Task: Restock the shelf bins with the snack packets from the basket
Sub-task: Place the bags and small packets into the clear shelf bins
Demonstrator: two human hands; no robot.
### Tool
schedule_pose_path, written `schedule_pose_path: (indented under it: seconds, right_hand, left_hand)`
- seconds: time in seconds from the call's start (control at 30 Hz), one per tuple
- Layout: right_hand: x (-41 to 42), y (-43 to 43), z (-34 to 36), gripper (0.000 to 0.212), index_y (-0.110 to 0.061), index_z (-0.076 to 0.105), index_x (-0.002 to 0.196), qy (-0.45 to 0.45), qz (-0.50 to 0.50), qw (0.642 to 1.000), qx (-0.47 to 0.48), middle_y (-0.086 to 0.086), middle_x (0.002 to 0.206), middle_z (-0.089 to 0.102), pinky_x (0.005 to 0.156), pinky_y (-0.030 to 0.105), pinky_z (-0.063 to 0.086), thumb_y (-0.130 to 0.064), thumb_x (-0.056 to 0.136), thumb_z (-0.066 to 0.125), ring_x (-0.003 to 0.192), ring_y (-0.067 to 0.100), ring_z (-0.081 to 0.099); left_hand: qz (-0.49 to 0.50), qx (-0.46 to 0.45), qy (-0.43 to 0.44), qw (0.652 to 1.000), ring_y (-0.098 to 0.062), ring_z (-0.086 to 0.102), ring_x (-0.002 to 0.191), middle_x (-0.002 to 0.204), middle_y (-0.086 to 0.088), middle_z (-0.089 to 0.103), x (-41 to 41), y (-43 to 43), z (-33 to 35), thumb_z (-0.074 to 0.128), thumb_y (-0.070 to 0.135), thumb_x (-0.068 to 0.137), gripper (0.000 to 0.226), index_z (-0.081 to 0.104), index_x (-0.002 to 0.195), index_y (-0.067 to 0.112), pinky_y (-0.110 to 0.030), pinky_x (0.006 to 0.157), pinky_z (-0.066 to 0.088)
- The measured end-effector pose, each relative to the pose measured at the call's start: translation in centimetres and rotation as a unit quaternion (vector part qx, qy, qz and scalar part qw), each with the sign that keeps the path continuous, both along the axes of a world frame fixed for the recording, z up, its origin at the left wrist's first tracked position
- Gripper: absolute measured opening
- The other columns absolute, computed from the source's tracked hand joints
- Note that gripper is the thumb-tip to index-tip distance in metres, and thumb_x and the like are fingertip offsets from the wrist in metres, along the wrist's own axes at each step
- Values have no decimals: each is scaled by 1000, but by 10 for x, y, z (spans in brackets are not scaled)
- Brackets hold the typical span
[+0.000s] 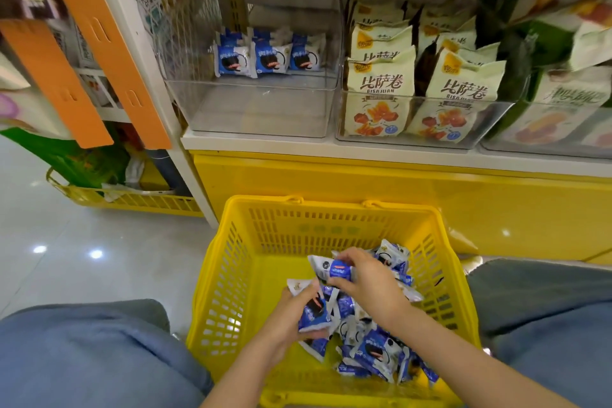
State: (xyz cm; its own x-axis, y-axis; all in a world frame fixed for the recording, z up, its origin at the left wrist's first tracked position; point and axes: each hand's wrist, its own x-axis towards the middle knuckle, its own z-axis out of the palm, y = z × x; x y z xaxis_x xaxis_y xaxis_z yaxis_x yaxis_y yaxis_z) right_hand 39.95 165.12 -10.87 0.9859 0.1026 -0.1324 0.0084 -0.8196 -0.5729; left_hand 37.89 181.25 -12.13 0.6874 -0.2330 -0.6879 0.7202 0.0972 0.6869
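Observation:
A yellow plastic basket [231, 275] stands on the floor between my knees, with several blue-and-white snack packets [374, 351] heaped in its right half. My left hand [284, 318] grips a small stack of these packets [313, 311] over the basket. My right hand [364, 281] pinches another packet [331, 270] just above and beside the left hand's stack. On the shelf above, a clear bin [258, 106] holds three of the same blue packets [268, 58] standing in a row at its back.
To the right of that bin, a clear bin [427, 139] is packed with cream pizza-roll packets [381, 83], and further bins of green bags sit at far right. Orange panels [99, 53] hang at left. A second yellow basket [126, 197] sits on the tiled floor.

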Motion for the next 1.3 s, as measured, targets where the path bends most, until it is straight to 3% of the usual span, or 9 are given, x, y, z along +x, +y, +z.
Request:
schedule_pose_path:
  seconds: [0.13, 0.27, 0.4, 0.53, 0.7, 0.87, 1.07, 1.17, 1.3]
  right_hand:
    - [-7, 20, 26, 45, -25, 47, 128, -77, 97, 992, 25, -8, 121, 43, 88, 13, 41, -39, 88, 60, 110, 6, 48]
    - [-11, 28, 58, 41, -26, 51, 126, -107, 145, 977, 115, -23, 122, 35, 97, -1, 24, -45, 89, 52, 117, -17, 31]
    - [-1, 33, 89, 24, -33, 46, 110, -95, 27, 965, 243, -14, 115, 51, 93, 19, 46, -27, 90, 58, 108, -6, 50]
    - [15, 38, 124, 31, -29, 47, 116, -25, 22, 953, 301, -19, 111, 55, 83, 15, 50, -22, 89, 60, 99, -9, 55]
    - [37, 51, 159, 25, -27, 53, 107, -19, 34, 957, 288, -11, 105, 63, 81, 21, 53, -23, 85, 66, 93, 5, 61]
    - [70, 60, 182, 36, -16, 53, 100, -18, 31, 982, 187, -2, 95, 63, 66, 16, 45, -23, 74, 77, 80, 10, 59]
    - [117, 76, 223, 32, -34, 51, 93, -90, 92, 990, 60, -11, 77, 62, 51, 9, 40, -29, 74, 76, 61, -1, 56]
    - [150, 79, 243, 22, -28, 57, 84, -144, 57, 986, 65, -9, 76, 63, 56, 22, 44, -31, 73, 76, 64, 5, 57]
    - [202, 92, 247, 31, -25, 56, 93, -191, 2, 978, 85, -13, 83, 61, 56, 12, 42, -33, 72, 77, 71, -1, 56]
  left_hand:
    - [44, -131, -36, 990, -20, 68, 88, 105, -10, 70, 11, 4, 30, 57, 44, 79, 44, 63, 112, 15, -38, 68, 56]
    - [67, -116, -120, 984, -18, 69, 91, 104, -9, 71, 22, 15, 57, 62, 37, 72, 50, 60, 116, 13, -29, 66, 55]
    - [73, -105, -194, 973, -24, 67, 98, 110, -8, 69, 36, 25, 86, 61, 32, 72, 55, 54, 124, 14, -33, 67, 56]
    - [29, -77, -276, 958, -15, 66, 102, 111, 6, 69, 50, 40, 117, 64, 38, 68, 50, 55, 117, 30, -35, 78, 55]
    - [-28, 14, -351, 936, -8, 65, 101, 112, 11, 67, 68, 60, 151, 70, 48, 56, 65, 51, 117, 32, -26, 76, 54]
    - [-30, 75, -393, 916, -3, 68, 82, 100, 11, 67, 95, 79, 165, 71, 17, 77, 39, 51, 108, 29, -21, 57, 54]
    - [38, 39, -380, 923, 1, 67, 72, 100, 9, 65, 125, 93, 170, 58, 18, 88, 27, 50, 112, 25, -14, 53, 50]
    - [80, 29, -370, 925, -9, 68, 65, 104, 1, 65, 139, 104, 172, 58, 20, 88, 33, 49, 120, 21, -17, 49, 49]
    - [143, 21, -383, 913, -13, 68, 76, 104, 5, 65, 158, 118, 173, 63, 20, 84, 33, 53, 115, 26, -18, 49, 50]
